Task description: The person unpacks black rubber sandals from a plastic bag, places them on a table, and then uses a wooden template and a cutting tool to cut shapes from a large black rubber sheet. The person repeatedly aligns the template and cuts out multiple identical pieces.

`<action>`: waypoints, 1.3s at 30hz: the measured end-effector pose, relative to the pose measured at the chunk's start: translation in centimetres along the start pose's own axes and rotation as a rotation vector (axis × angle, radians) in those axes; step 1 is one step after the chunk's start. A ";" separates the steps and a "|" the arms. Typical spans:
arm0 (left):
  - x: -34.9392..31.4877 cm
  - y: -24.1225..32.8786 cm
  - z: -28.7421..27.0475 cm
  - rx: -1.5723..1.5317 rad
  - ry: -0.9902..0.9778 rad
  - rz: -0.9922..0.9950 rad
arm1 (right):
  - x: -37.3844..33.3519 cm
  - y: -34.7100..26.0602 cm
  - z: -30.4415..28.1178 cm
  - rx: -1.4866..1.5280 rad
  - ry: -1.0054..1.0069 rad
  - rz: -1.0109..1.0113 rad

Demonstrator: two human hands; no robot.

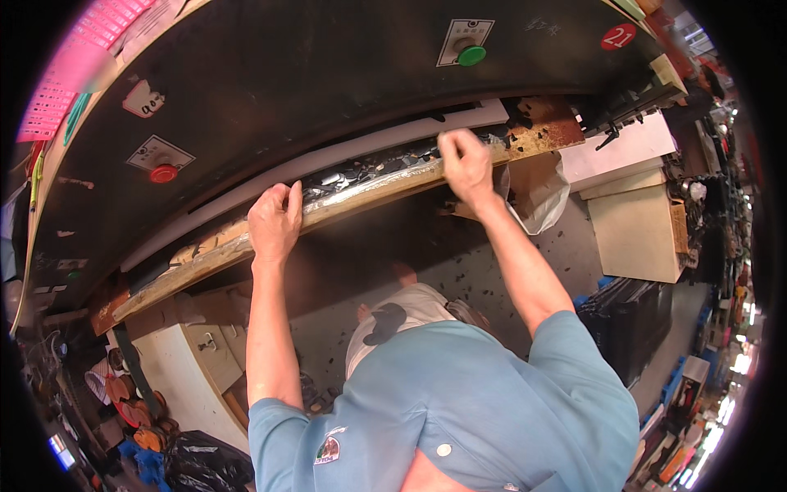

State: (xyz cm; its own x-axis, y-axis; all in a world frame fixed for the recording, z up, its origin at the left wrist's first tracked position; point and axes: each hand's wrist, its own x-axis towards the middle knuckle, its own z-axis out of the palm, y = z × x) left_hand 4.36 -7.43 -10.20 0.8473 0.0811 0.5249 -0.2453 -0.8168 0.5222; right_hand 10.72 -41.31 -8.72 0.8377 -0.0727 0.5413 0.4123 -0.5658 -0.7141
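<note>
My left hand [275, 220] is closed, with thumb and fingers pinched together, above the front edge of a narrow wooden ledge [369, 192]. My right hand [467, 168] is curled in a loose fist over the right part of the same ledge. Whatever either hand may hold is hidden or too small to make out. Between the hands, black scraps [373, 169] and some shiny bits lie along the ledge. Behind them runs a long pale bar [328, 156], set against a large black machine panel [328, 74].
The panel carries a red button [164, 173] and a green button [471, 56]. At the right, a white bag [539, 193] hangs below the ledge beside a pale cabinet [633, 230]. A drawer unit [184, 365] stands at lower left. Black scraps dot the grey floor [566, 258].
</note>
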 end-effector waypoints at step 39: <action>-1.8 -1.1 -0.5 0.018 -0.089 -0.019 | -1.6 -3.3 2.4 0.092 -0.521 -0.379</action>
State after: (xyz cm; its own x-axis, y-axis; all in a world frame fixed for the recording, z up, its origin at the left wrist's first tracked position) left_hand 2.86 -6.41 -11.40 0.8902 0.0466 0.4531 -0.2207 -0.8260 0.5186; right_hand 8.88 -37.36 -8.23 0.6827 0.5387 0.4937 0.7229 -0.3997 -0.5635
